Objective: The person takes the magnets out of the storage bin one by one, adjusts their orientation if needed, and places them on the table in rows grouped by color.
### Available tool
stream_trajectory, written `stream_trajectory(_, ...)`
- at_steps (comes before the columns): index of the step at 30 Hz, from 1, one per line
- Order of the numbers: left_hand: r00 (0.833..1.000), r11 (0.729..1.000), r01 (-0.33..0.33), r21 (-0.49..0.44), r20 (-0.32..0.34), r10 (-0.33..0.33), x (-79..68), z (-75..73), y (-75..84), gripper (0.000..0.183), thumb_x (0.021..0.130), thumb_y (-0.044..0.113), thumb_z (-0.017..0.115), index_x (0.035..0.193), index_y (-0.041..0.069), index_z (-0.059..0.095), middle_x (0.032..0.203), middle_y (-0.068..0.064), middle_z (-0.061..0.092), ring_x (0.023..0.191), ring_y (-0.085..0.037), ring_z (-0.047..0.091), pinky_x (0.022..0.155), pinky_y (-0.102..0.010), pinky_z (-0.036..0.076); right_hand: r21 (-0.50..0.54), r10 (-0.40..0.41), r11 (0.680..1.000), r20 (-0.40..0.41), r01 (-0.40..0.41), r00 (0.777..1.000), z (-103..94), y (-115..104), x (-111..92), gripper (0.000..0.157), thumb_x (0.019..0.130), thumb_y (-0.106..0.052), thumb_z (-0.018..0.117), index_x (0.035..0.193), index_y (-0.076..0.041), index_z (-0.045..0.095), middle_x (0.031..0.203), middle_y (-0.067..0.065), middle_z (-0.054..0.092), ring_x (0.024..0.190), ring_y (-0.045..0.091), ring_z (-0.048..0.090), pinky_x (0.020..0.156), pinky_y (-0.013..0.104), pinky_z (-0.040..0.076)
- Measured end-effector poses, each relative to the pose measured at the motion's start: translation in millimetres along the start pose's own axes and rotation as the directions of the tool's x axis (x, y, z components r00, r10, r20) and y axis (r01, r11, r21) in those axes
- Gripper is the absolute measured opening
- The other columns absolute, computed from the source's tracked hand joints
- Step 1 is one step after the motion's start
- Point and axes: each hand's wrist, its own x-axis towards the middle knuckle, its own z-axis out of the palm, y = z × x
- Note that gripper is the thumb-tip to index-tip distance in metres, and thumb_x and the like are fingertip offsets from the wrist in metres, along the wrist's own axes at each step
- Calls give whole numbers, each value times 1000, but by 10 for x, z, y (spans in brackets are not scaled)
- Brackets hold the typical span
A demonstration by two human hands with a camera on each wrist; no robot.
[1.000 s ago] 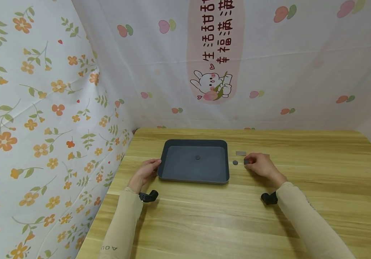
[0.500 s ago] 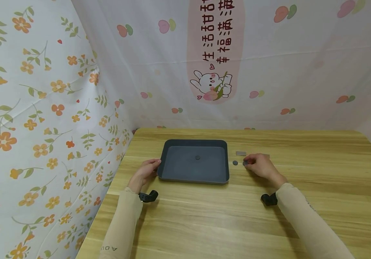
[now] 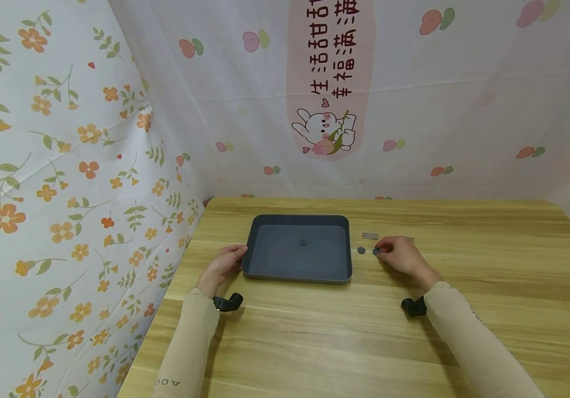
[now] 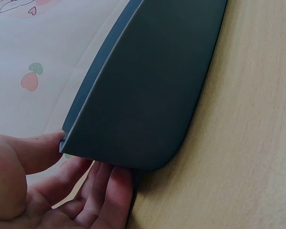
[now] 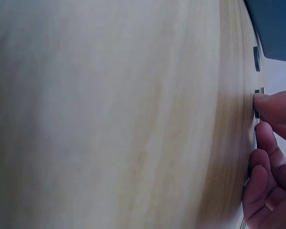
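A dark grey rectangular tray [image 3: 297, 275] lies on the wooden table, with one small dark disc [image 3: 304, 242] inside it. My left hand [image 3: 223, 266] grips the tray's left side; in the left wrist view the thumb [image 4: 40, 151] is at the rim and the fingers are curled beneath the edge. Right of the tray, my right hand [image 3: 402, 256] pinches a second small dark disc [image 3: 376, 251] low at the tabletop, and the thumb partly covers it in the right wrist view. A third dark disc [image 3: 361, 250] lies flat between that hand and the tray.
Behind the discs lies a small grey rectangular plate [image 3: 370, 235]. Another flat grey piece [image 3: 408, 239] shows partly behind my right hand. Printed white cloth [image 3: 255, 110] hangs along the table's back and left sides.
The disc at my right fingertips has tipped flatter and come down slightly to the left. My left hand and the tray have stayed in place.
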Motion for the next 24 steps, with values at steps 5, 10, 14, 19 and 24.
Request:
stream_trajectory(5, 1000, 1000, -1, 4, 3, 1, -4, 5, 7, 41, 104, 19, 45, 135, -7, 48, 109, -7, 63, 89, -9, 57, 80, -25, 47, -3, 3, 1000, 3, -3, 1000, -12, -3, 0, 18, 89, -8, 64, 103, 2, 69, 88, 11, 66, 76, 18, 55, 70, 33, 45)
stream_trajectory(10, 1000, 1000, 3, -1, 9, -3, -8, 8, 11, 42, 104, 19, 45, 136, -7, 47, 110, -7, 63, 90, -9, 57, 80, -24, 47, -1, 2, 1000, 4, -2, 1000, -13, 0, 6, 17, 89, -8, 65, 102, 2, 69, 88, 12, 67, 77, 18, 56, 70, 33, 45)
stream_trajectory(14, 1000, 1000, -4, 1, 12, 4, -11, 3, 7, 41, 104, 19, 44, 136, -7, 47, 113, -9, 62, 91, -10, 57, 81, -25, 47, 1, 7, 1000, -1, -7, 1000, -10, 9, 6, 16, 89, -8, 65, 101, 2, 69, 88, 12, 67, 77, 18, 57, 70, 33, 46)
stream_trajectory(19, 1000, 1000, -7, 4, 9, 7, -10, 2, 7, 41, 104, 19, 44, 135, -7, 48, 115, -11, 62, 93, -10, 57, 82, -26, 47, 1, 15, 1000, -5, -15, 1000, -21, -3, -10, 16, 89, -8, 65, 100, 2, 69, 87, 11, 66, 76, 18, 56, 69, 32, 45)
stream_trajectory(24, 1000, 1000, -2, 7, 10, 1, -15, 5, 12, 41, 104, 19, 44, 136, -7, 47, 117, -12, 61, 93, -10, 57, 82, -25, 47, 10, 15, 1000, -9, -15, 1000, -26, -22, -22, 16, 89, -8, 65, 100, 3, 69, 87, 12, 66, 75, 19, 56, 68, 32, 45)
